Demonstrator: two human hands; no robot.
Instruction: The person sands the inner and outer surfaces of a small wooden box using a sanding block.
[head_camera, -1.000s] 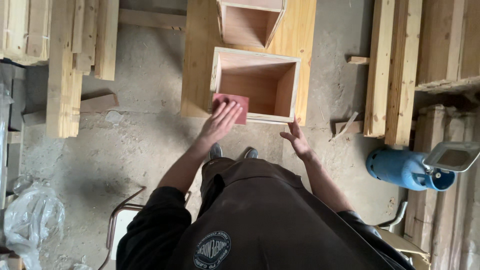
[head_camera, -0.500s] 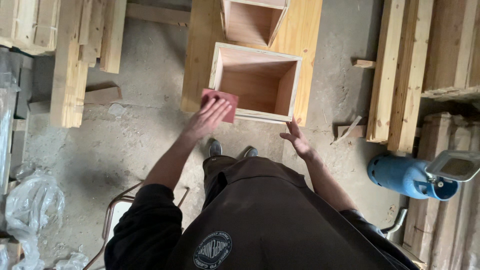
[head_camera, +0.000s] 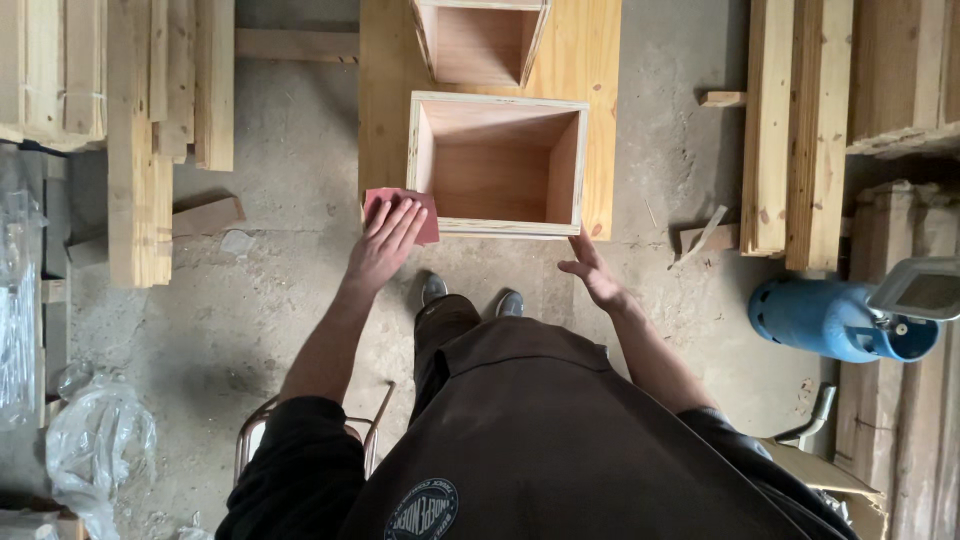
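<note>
Head view: left hand (head_camera: 385, 245) lies flat, fingers spread, pressing a red sanding sheet (head_camera: 402, 213) against the open wooden box's (head_camera: 497, 165) near-left corner. Right hand (head_camera: 592, 272) open, steadying the near-right corner. Sanding appears underway; further strokes need firm bracing.

Dusty concrete floor (head_camera: 250, 330), timber stacks (head_camera: 140, 130) both sides, blue gas cylinder (head_camera: 830, 320) at right.

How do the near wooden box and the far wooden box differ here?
The near box is fully in view; the far box is cut off by the top edge of the picture. The near box looks wider. The left hand presses a red sanding sheet at the near box's corner and the right hand is at its front edge; nothing touches the far box. Both are open, pale wood, on the same board.
</note>
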